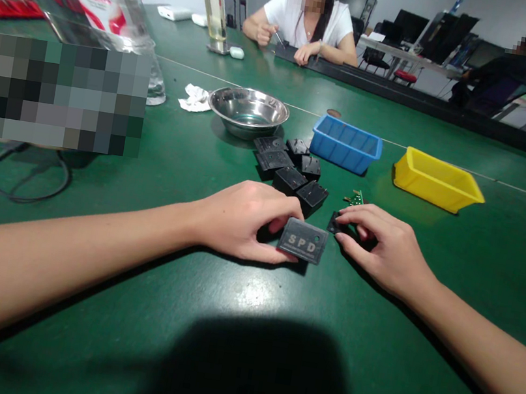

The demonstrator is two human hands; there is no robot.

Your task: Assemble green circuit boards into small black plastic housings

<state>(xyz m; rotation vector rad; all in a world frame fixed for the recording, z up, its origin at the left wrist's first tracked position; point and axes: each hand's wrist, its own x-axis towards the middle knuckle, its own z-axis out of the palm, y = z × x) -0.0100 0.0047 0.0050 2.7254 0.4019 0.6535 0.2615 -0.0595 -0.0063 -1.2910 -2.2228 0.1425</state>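
Observation:
My left hand [249, 221] grips a small black plastic case [303, 240] marked "SPD" by its edges, thumb below and fingers above. To its right, my right hand [384, 245] is closed with thumb and fingertips on a small flat black piece [333, 222] at the table surface. A small green circuit board [355, 198] with metal pins lies just beyond the right fingers, partly hidden by them. Several similar black cases [290, 180] sit in a cluster behind my left hand.
Behind the cases stand a steel bowl [245, 132], a blue bin [343, 153] and a yellow bin [430, 187]. A crumpled tissue [195, 99], a clear bottle [214, 12] and a black cable [25, 198] are left. A person [308, 26] sits across the green table [244, 326].

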